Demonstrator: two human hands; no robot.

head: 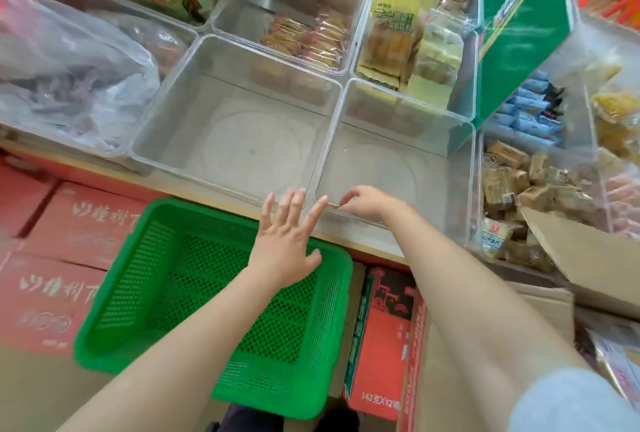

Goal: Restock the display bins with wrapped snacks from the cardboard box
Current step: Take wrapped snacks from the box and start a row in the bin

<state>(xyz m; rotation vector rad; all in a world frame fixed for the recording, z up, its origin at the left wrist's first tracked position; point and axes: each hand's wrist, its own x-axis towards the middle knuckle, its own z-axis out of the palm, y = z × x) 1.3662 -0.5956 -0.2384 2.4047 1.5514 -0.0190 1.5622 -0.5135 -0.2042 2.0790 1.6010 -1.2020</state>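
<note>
- Progress: two clear display bins at frame centre hold nothing, the left empty bin (pixel 235 126) and the right empty bin (pixel 398 154); judged from this, restocking of these two has not begun; everything is left to do for them.
- Neighbouring bins carry stock: orange-wrapped snacks (pixel 304 36) upper centre; yellow packets (pixel 391 33) upper right of centre; brown wrapped snacks (pixel 512 185) at right edge.
- Supply: cardboard box (pixel 588 258) at lower right, one flap open over the brown snacks; its contents are not visible from here.
- Left hand (pixel 287 241): fingers straight and spread apart, holding nothing; it hovers over the far rim of the green basket (pixel 207 293), fingertips near the front edge of the left empty bin; contact cannot be told.
- Right hand (pixel 367 203): fingers curled onto the front rim of the right empty bin, apparently pinching that edge.
- Edges: bins sit wall to wall on the worktop (pixel 194 194), front rims near its lip; a tug on the rim could slide a bin off the edge, in my judgement.
- Room: open space straight above both empty bins; the green carton (pixel 519 36) leans in at upper right and a plastic bag (pixel 69 61) crowds the left; the basket and red cartons (pixel 69 248) fill the floor below.
</note>
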